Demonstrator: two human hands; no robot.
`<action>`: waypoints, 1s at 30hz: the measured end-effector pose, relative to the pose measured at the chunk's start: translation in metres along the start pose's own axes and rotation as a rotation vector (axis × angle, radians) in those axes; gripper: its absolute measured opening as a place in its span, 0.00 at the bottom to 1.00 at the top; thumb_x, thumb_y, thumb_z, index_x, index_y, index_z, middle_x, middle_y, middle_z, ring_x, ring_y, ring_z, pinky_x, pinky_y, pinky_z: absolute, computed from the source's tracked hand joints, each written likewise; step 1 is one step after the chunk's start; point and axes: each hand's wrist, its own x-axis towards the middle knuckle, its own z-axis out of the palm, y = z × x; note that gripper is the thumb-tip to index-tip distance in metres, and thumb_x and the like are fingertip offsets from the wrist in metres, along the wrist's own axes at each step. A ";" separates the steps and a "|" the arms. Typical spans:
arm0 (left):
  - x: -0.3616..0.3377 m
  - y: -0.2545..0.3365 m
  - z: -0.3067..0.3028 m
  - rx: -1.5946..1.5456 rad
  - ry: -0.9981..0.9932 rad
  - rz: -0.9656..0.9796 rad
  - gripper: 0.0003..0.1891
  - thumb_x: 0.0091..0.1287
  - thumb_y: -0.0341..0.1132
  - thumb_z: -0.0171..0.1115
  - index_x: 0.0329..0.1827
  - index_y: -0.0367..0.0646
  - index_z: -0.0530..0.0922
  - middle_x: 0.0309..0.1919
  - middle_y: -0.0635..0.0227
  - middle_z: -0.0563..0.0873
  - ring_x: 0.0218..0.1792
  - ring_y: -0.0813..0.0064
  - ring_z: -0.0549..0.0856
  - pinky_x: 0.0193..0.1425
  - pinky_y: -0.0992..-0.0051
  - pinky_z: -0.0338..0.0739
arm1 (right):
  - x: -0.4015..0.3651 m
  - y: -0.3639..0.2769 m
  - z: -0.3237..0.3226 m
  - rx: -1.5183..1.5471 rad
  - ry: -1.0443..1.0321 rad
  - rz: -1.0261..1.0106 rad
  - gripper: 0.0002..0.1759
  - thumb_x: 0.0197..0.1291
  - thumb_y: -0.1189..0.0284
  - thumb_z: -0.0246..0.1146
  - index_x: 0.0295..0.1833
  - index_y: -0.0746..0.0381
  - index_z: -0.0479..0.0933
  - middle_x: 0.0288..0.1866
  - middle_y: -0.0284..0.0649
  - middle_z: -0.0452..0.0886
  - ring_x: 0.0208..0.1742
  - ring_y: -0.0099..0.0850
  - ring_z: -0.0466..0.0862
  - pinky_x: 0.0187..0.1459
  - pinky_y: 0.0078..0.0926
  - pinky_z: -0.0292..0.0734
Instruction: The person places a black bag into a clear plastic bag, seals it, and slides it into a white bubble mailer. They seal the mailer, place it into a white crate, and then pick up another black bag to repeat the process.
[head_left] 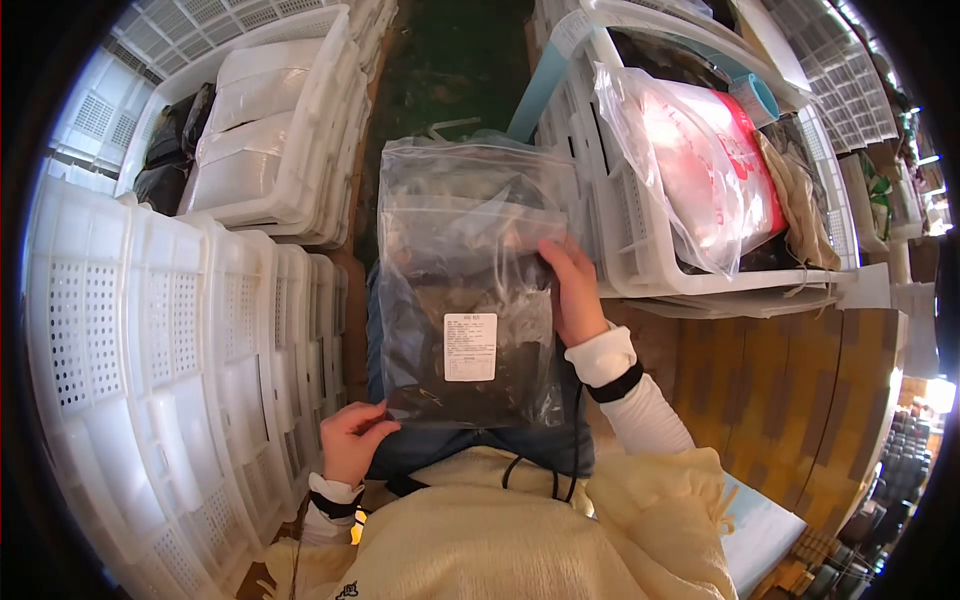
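A clear zip plastic bag (420,310) with dark folded contents lies over my lap, a white printed label (470,347) on its front. My left hand (352,440) pinches the bag's lower left corner between thumb and fingers. At the upper right side of the bag, my right hand (572,290) grips its edge, fingertips on the plastic. The bag's upper part is empty, transparent plastic.
White perforated crates (170,300) stand stacked on the left. A crate (325,110) behind them holds white packages (245,150). On the right, another crate (625,225) holds a red-and-white package (710,150). Brown cartons (760,390) stand at lower right.
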 end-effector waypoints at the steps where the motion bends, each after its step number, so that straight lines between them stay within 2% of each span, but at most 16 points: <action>1: 0.000 0.001 0.001 -0.059 0.005 -0.023 0.13 0.50 0.17 0.67 0.40 0.31 0.81 0.30 0.63 0.83 0.33 0.77 0.83 0.38 0.81 0.78 | -0.006 -0.001 0.000 -0.067 0.002 -0.044 0.20 0.61 0.70 0.60 0.57 0.67 0.69 0.50 0.38 0.77 0.51 0.26 0.76 0.54 0.23 0.69; 3: 0.000 0.006 0.002 -0.179 0.014 -0.070 0.13 0.50 0.15 0.67 0.39 0.31 0.81 0.30 0.65 0.82 0.32 0.78 0.82 0.38 0.82 0.77 | -0.018 -0.003 -0.002 -0.203 0.007 -0.132 0.25 0.59 0.74 0.62 0.61 0.68 0.66 0.53 0.39 0.76 0.53 0.26 0.75 0.56 0.23 0.68; 6: -0.001 0.006 0.003 -0.195 0.032 -0.102 0.11 0.48 0.17 0.69 0.37 0.31 0.82 0.28 0.65 0.82 0.31 0.77 0.82 0.35 0.82 0.76 | -0.035 -0.010 -0.011 -0.259 -0.033 -0.045 0.29 0.57 0.76 0.64 0.63 0.69 0.64 0.54 0.41 0.75 0.55 0.27 0.75 0.57 0.23 0.68; 9: -0.001 0.010 -0.005 0.170 -0.020 0.089 0.10 0.48 0.19 0.70 0.34 0.32 0.82 0.26 0.64 0.82 0.30 0.77 0.82 0.33 0.81 0.76 | -0.047 -0.008 -0.021 -0.331 -0.065 -0.029 0.30 0.56 0.76 0.66 0.63 0.70 0.64 0.54 0.43 0.75 0.54 0.28 0.75 0.56 0.24 0.70; 12: -0.001 0.004 -0.007 0.251 -0.021 0.195 0.11 0.47 0.23 0.72 0.35 0.33 0.83 0.27 0.62 0.83 0.27 0.78 0.82 0.30 0.80 0.75 | -0.058 -0.005 -0.030 -0.425 0.015 0.016 0.29 0.56 0.75 0.66 0.62 0.69 0.64 0.54 0.43 0.75 0.52 0.27 0.77 0.53 0.24 0.72; 15: -0.004 -0.004 -0.010 0.187 -0.050 0.134 0.10 0.48 0.22 0.71 0.34 0.33 0.83 0.26 0.62 0.83 0.27 0.77 0.82 0.29 0.79 0.76 | -0.065 -0.008 -0.031 -0.480 0.023 0.005 0.27 0.56 0.75 0.66 0.60 0.69 0.66 0.51 0.44 0.76 0.49 0.27 0.78 0.51 0.24 0.73; 18: -0.004 -0.011 -0.012 -0.040 -0.055 0.002 0.07 0.49 0.20 0.70 0.31 0.34 0.83 0.28 0.61 0.83 0.26 0.75 0.83 0.30 0.78 0.77 | -0.069 -0.004 -0.027 -0.533 0.040 -0.108 0.26 0.56 0.74 0.66 0.58 0.69 0.68 0.48 0.43 0.77 0.46 0.26 0.78 0.49 0.23 0.74; 21: -0.003 -0.024 -0.016 -0.194 -0.111 -0.056 0.09 0.52 0.18 0.66 0.37 0.33 0.82 0.31 0.61 0.82 0.28 0.74 0.83 0.33 0.77 0.79 | -0.069 -0.009 -0.018 -0.645 0.078 -0.139 0.24 0.54 0.72 0.68 0.55 0.70 0.71 0.47 0.43 0.77 0.44 0.26 0.78 0.47 0.22 0.75; 24: 0.001 -0.016 -0.014 -0.446 -0.168 -0.269 0.15 0.56 0.17 0.63 0.47 0.33 0.79 0.33 0.63 0.82 0.32 0.75 0.83 0.38 0.78 0.79 | -0.057 -0.015 -0.023 -0.689 -0.027 0.010 0.24 0.52 0.70 0.70 0.51 0.71 0.73 0.47 0.42 0.75 0.42 0.26 0.78 0.44 0.21 0.75; 27: 0.005 -0.010 -0.012 -0.358 -0.190 -0.206 0.21 0.58 0.17 0.62 0.57 0.34 0.74 0.34 0.64 0.82 0.37 0.76 0.83 0.44 0.79 0.78 | -0.052 -0.016 -0.031 -0.875 -0.236 -0.072 0.23 0.48 0.68 0.73 0.46 0.71 0.76 0.45 0.41 0.75 0.41 0.27 0.77 0.45 0.22 0.74; 30: 0.005 -0.009 -0.005 -0.388 -0.210 -0.118 0.24 0.58 0.18 0.62 0.60 0.37 0.73 0.37 0.65 0.82 0.40 0.77 0.82 0.48 0.79 0.77 | -0.056 -0.023 -0.031 -1.023 -0.327 -0.150 0.24 0.45 0.67 0.74 0.44 0.70 0.77 0.44 0.40 0.74 0.43 0.28 0.76 0.47 0.24 0.73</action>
